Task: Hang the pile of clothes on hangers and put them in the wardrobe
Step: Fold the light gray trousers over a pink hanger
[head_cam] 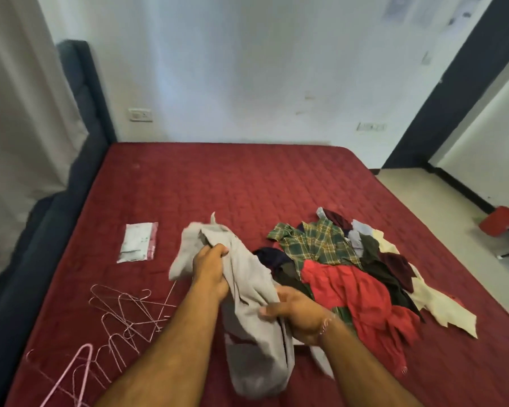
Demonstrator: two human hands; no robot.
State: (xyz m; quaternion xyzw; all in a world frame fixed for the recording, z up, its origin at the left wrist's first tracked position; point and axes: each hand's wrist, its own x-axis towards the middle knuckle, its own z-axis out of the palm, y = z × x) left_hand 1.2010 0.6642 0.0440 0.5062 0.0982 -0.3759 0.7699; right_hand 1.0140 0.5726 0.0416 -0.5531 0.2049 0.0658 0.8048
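Note:
A grey garment is lifted over the red bed in the middle of the head view. My left hand grips its upper part. Lower down, my right hand holds a fold of the same cloth. To the right lies the pile of clothes, with a green plaid shirt, a red piece, dark pieces and a cream one. Several pink wire hangers are scattered on the bed at the lower left. No wardrobe is in view.
A flat plastic packet lies on the bed left of the garment. A dark headboard runs along the left side. On the floor at the right stands a red object, near a dark door frame.

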